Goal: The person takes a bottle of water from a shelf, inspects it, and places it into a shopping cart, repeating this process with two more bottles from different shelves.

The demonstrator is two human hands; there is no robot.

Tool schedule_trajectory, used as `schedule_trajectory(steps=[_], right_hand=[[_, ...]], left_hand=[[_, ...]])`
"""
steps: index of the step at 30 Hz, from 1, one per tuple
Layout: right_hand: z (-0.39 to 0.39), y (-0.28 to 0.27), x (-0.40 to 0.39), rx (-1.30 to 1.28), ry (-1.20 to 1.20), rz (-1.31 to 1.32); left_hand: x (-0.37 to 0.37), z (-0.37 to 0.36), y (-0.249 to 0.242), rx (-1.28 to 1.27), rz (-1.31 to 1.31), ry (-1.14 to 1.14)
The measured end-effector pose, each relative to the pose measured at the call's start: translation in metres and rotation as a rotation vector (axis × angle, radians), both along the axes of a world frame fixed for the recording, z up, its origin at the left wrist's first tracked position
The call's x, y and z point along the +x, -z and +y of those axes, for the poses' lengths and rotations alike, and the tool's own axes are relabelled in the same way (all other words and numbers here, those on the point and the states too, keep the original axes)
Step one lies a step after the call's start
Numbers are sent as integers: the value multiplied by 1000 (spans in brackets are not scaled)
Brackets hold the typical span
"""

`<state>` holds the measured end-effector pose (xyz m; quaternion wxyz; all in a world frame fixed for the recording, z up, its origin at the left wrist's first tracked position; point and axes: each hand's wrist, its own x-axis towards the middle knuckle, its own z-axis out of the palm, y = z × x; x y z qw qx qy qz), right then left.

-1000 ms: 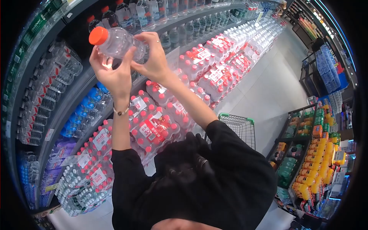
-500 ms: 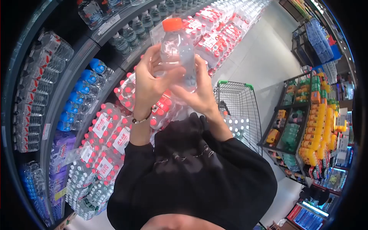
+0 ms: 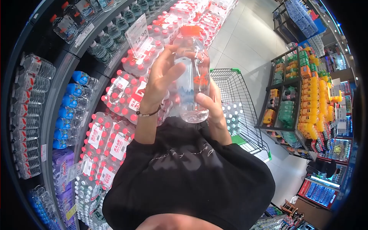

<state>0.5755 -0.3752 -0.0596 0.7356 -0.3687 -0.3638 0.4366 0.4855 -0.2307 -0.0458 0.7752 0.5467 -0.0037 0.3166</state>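
Holding a clear plastic water bottle upright in front of the chest, both hands wrap it from opposite sides. The bottle is smooth and see-through, ribbed near its rounded base, with an orange screw cap at its 12 o'clock end and a thin printed label across its middle. The left hand lies against the bottle's 9 o'clock side, fingers stretched long and loosely spread up the wall toward the cap; a thin beaded bracelet circles that wrist. The right hand cups the lower part from 4 o'clock, fingers curled and pressed around the base.

At 9 to 11 o'clock of the bottle, curved dark shelves carry rows of small bottles, some blue-capped, and below them shrink-wrapped packs of red-capped bottles, glossy and tightly stacked. A white price tag stands on a shelf edge at 10 o'clock. At 3 o'clock, just beside the right hand, is a wire shopping cart with a green rim, a wrapped pack of bottles lying inside it. Pale smooth floor runs open from 1 o'clock past the cart. Well apart at 3 o'clock stands a rack of yellow and green drinks. The black sleeves and matte black top fill the 6 o'clock area.
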Motion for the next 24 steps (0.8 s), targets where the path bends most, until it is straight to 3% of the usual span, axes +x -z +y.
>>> schedule_trajectory(steps=[17,24], right_hand=[[5,8,28,-34,134,20],[-2,27,29,21,-104,222]], left_hand=[[46,13,0,42,-32,102],[42,8,8,-13,91,149]])
